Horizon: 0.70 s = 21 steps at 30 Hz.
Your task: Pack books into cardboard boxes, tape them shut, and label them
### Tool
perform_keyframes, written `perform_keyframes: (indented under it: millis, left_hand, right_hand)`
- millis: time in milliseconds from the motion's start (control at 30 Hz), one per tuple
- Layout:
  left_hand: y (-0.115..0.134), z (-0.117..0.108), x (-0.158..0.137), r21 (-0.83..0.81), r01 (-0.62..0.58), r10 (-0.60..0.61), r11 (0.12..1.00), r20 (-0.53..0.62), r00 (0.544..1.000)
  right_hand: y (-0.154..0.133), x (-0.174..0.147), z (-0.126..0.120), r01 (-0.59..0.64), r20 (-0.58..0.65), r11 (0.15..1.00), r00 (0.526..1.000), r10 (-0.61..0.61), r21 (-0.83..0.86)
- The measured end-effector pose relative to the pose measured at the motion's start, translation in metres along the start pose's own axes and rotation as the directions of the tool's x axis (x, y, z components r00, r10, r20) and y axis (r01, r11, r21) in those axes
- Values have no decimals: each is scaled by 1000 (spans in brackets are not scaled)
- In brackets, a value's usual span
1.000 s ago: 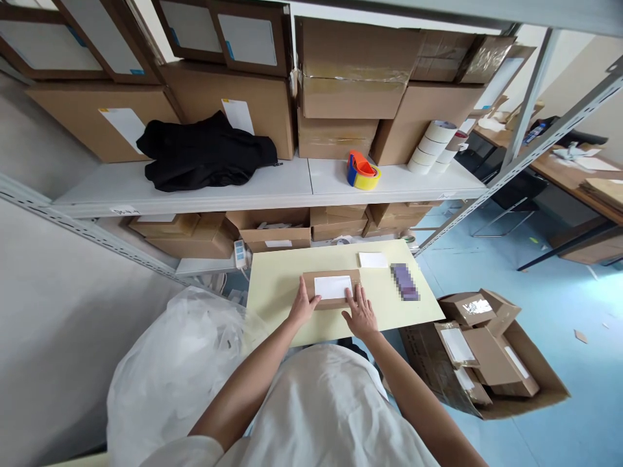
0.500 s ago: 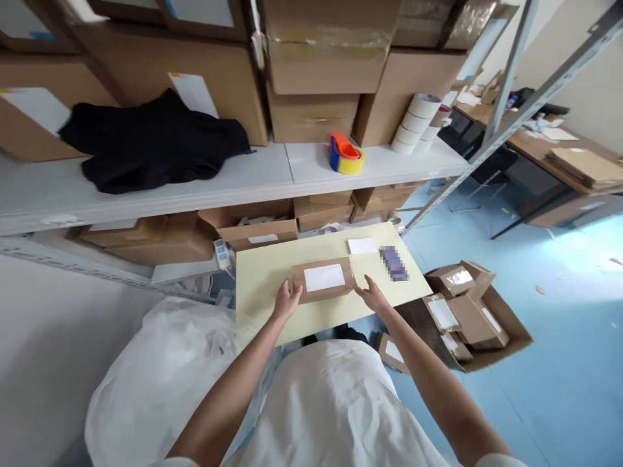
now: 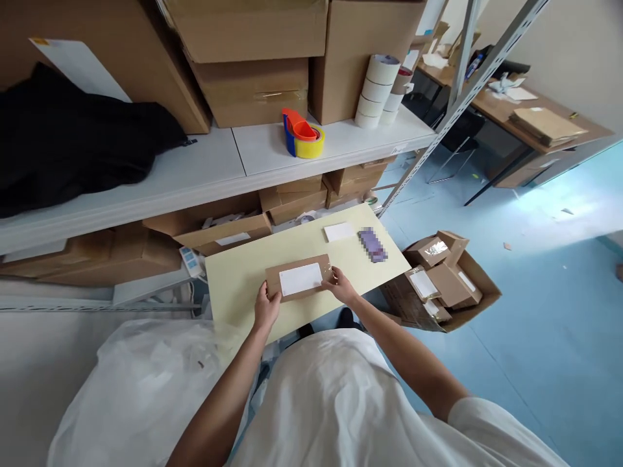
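Note:
A brown cardboard box (image 3: 274, 275) with a white label (image 3: 301, 279) on its top face is held between my two hands over the pale yellow table (image 3: 233, 305). My left hand (image 3: 267, 306) grips its left end, thumb at the near side and fingers round the edge. At the opposite end, my right hand (image 3: 341, 285) is closed on the box, its thumb reaching onto the top by the label. Whether the box touches the tabletop I cannot tell. Behind it lie a stack of white paper (image 3: 339, 232) and a pixelated purple item (image 3: 372, 244).
On the shelf (image 3: 195, 168) stand a tape dispenser (image 3: 302, 133), tape rolls (image 3: 376, 91) and a black cloth (image 3: 82, 130). A large open carton (image 3: 470, 292) of small boxes sits on the floor at right. Clear plastic wrap (image 3: 131, 389) bulges at left.
My right hand has closed on the right end of the box, and my left hand now grips the left end. The camera view has turned to the right.

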State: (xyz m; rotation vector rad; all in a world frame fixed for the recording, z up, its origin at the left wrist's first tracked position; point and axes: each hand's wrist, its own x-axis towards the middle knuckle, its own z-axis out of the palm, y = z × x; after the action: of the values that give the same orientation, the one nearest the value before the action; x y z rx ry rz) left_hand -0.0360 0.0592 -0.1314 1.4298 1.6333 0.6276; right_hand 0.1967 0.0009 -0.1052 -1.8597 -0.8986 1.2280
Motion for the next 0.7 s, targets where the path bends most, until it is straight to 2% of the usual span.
perform_keyframes:
  millis: [67, 133, 233, 333, 433, 500, 600, 700]
  left_hand:
    - [10, 1, -9, 0, 23, -23, 1000, 4, 1000]
    - [25, 3, -18, -6, -9, 9, 1000, 22, 1000]
    - [57, 13, -32, 42, -107, 103, 993, 88, 991]
    - [97, 39, -44, 151, -223, 196, 963, 179, 964]
    - [139, 85, -56, 230, -317, 248, 920, 285, 926]
    - [163, 126, -65, 242, -369, 264, 897, 377, 888]
    - [193, 195, -78, 210, -444, 268, 871, 554, 788]
    - [222, 270, -91, 169, -506, 242, 846, 723, 647]
  right_hand:
    - [6, -11, -13, -43, 21, 989, 999, 40, 140]
    - [13, -25, -32, -70, 15, 978, 998, 68, 197]
    - [25, -51, -70, -79, -44, 980, 995, 89, 184]
    - [43, -80, -112, -46, -117, 982, 991, 68, 182]
    - [67, -105, -153, -6, -259, 974, 964, 65, 225]
    - [87, -119, -180, 7, -395, 967, 914, 97, 254]
    - [122, -138, -220, -2, -579, 957, 796, 177, 290]
    - [157, -154, -262, -23, -707, 944, 657, 262, 328]
